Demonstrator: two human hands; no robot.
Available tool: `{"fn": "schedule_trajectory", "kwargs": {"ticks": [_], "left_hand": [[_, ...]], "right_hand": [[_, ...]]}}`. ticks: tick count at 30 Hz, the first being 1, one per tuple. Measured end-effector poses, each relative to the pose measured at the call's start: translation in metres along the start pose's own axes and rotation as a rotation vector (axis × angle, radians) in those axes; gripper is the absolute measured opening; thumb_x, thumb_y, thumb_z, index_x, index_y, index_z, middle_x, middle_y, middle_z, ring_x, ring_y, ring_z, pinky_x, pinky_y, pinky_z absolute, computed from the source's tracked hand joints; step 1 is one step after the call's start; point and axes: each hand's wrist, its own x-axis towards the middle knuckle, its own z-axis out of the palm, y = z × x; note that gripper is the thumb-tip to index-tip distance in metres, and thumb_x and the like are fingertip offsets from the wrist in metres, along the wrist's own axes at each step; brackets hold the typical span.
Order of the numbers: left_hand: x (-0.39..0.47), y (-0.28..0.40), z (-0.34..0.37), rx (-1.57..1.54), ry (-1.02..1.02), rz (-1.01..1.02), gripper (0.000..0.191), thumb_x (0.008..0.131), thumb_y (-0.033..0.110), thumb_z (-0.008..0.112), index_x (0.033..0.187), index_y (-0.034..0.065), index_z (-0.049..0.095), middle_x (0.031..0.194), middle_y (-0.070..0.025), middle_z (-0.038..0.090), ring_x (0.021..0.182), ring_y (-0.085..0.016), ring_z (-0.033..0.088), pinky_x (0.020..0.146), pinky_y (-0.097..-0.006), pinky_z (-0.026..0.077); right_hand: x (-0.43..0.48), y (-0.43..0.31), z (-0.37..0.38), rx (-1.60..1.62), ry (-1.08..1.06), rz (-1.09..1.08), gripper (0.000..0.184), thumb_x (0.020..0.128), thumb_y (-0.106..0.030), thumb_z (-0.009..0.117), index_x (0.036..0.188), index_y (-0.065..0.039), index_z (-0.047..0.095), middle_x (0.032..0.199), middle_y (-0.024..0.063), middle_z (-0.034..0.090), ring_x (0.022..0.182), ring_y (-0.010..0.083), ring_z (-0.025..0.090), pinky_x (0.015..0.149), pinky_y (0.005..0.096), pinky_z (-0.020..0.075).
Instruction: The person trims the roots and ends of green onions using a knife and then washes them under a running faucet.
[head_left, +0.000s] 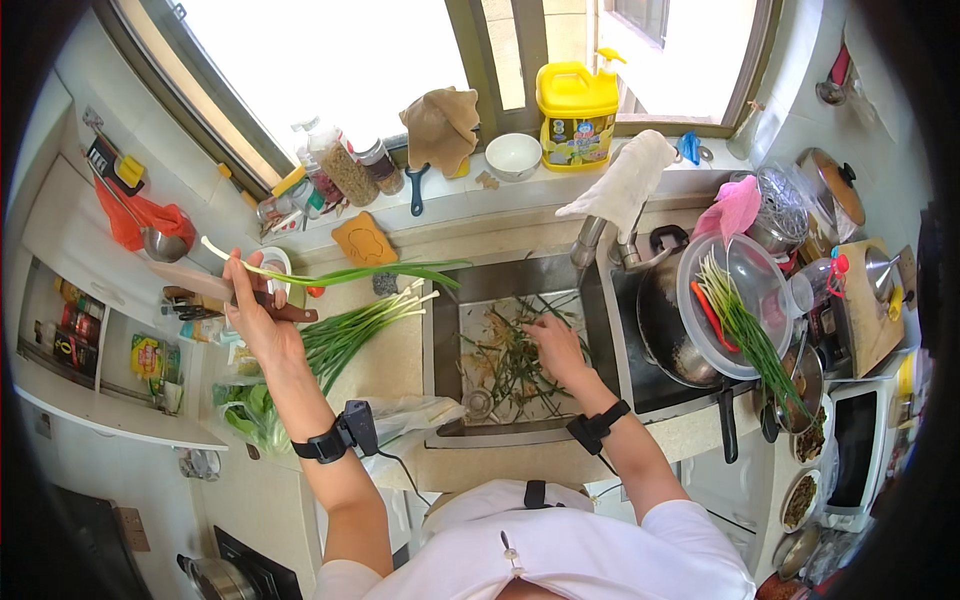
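Observation:
At the left, raised over the counter, my left hand (259, 315) grips a kitchen knife (296, 309) with a brown handle. The same hand holds a scallion (352, 274), its white end up left and its green leaves trailing right. My right hand (556, 349) reaches down into the steel sink (448, 352), fingers bent close over a heap of scallion trimmings (506, 352). Whether those fingers pinch anything is hidden. A bunch of scallions (356, 330) lies on the counter left of the sink, white ends toward it.
Right of the sink, a plastic colander (739, 255) holding scallions (750, 330) and a red chili (712, 315) rests over a wok (660, 322). The cloth-wrapped faucet (622, 187) overhangs the sink. Bagged leafy greens (251, 416) lie at the left. Along the sill stand jars (341, 169), a bowl (514, 156) and a yellow jug (577, 120).

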Motion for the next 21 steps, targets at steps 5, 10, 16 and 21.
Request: {"fn": "schedule_trajectory", "kwargs": {"ticks": [5,10,16,21], "left_hand": [[-0.004,0.001,-0.002,0.004,0.077,-0.027,0.037,0.093,0.029,0.062,0.12,0.0058,0.055,0.092,-0.0039,0.061,0.055,-0.005,0.047,0.041,-0.0194,0.038],[-0.014,0.0,0.002,-0.023,0.019,-0.058,0.034,0.094,0.028,0.06,0.12,0.0055,0.054,0.088,-0.0035,0.061,0.052,-0.006,0.046,0.043,-0.0217,0.041],[-0.02,0.0,0.0,-0.023,-0.031,-0.102,0.038,0.093,0.029,0.063,0.12,0.0047,0.055,0.091,-0.0032,0.059,0.06,-0.005,0.047,0.043,-0.0191,0.037],[-0.012,-0.006,-0.02,0.046,0.026,-0.097,0.036,0.092,0.029,0.063,0.118,0.0051,0.058,0.085,0.0005,0.059,0.06,-0.003,0.048,0.042,-0.0165,0.037]], "right_hand": [[0.054,-0.043,-0.055,0.318,0.158,0.055,0.029,0.078,-0.01,0.07,0.107,-0.01,0.065,0.081,0.004,0.059,0.077,0.0224,0.059,0.07,0.0372,0.0441],[0.081,-0.075,-0.064,0.432,0.291,-0.059,0.029,0.079,-0.019,0.072,0.105,-0.01,0.064,0.077,0.0029,0.058,0.072,0.021,0.059,0.066,0.0352,0.0437],[0.09,-0.081,-0.043,0.365,0.358,-0.131,0.018,0.078,-0.018,0.073,0.094,-0.01,0.069,0.074,0.0031,0.059,0.072,0.0214,0.058,0.066,0.0358,0.0445],[0.071,-0.075,-0.043,0.793,0.122,-0.01,0.005,0.079,-0.007,0.07,0.081,-0.002,0.07,0.071,0.0066,0.062,0.069,0.0193,0.06,0.065,0.0297,0.047]]}}
